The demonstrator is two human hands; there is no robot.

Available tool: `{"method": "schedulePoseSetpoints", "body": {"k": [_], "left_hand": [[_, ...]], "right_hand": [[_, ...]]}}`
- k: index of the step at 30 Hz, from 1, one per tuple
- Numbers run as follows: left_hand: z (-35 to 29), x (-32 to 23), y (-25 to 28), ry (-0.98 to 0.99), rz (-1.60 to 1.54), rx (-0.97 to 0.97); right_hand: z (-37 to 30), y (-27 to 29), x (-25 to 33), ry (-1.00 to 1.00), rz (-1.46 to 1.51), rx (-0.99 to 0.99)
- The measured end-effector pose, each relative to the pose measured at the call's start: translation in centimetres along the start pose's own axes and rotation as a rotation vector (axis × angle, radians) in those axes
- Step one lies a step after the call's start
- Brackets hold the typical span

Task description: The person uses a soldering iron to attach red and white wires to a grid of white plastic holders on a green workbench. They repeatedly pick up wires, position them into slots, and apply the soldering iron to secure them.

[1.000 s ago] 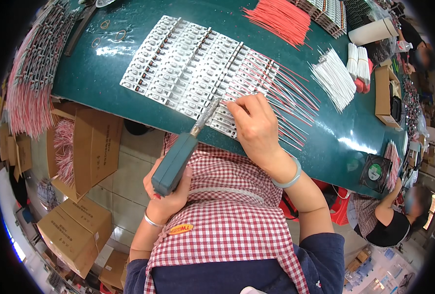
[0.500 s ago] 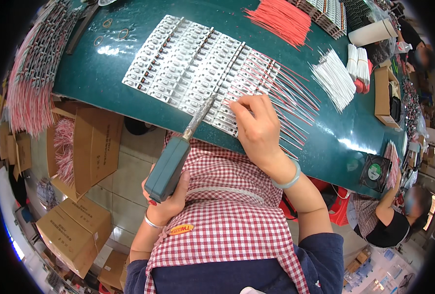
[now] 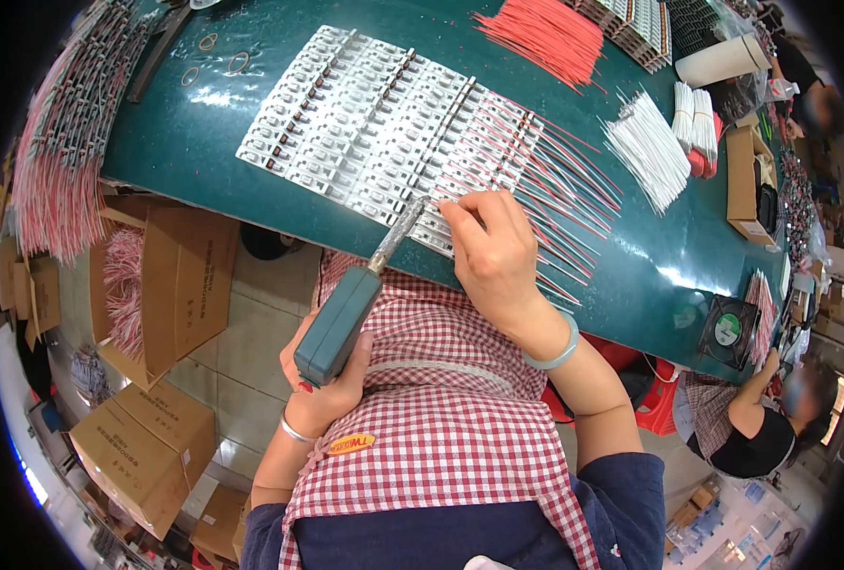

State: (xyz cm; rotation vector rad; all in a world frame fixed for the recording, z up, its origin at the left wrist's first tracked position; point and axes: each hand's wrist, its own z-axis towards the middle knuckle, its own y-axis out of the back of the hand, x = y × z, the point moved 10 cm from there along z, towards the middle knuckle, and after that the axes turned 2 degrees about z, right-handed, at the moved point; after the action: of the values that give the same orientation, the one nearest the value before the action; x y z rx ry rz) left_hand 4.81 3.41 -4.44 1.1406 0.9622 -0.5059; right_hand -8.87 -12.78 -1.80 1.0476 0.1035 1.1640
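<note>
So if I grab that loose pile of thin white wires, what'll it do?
The loose pile of thin white wires would probably feel light, as each strand looks slim. It may be slightly springy, since the strands lie mostly straight. Some could slip out: no tie shows.

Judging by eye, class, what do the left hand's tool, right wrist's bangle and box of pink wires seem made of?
Tool: housing probably plastic, smooth, dullish green; the shaft looks like metal, silvery and blotchy.
Bangle: perhaps jade, glass or plastic; pale, smooth, softly shiny.
Box: likely cardboard, from its matt brown walls and flaps.
</note>
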Motion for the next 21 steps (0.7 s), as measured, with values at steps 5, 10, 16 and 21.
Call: {"method": "schedulePoseSetpoints", "body": {"k": [5, 10, 16, 21], "left_hand": [[-0.2, 1.0, -0.3, 0.081, -0.008, -0.011], [-0.3, 1.0, -0.5, 0.032, 0.031, -0.009], [-0.4, 1.2, -0.5, 0.047, 0.004, -0.009], [-1.7, 3.1, -0.3, 0.121, -0.027, -0.038]], "right_hand": [[-0.1, -0.3, 0.1, 0.016, -0.017, 0.0], [0.1, -0.3, 0.3, 0.043, -0.046, 0.014], [0.2, -0.4, 0.4, 0.047, -0.046, 0.023], [0.3, -0.4, 0.3, 0.032, -0.04, 0.037]]}}
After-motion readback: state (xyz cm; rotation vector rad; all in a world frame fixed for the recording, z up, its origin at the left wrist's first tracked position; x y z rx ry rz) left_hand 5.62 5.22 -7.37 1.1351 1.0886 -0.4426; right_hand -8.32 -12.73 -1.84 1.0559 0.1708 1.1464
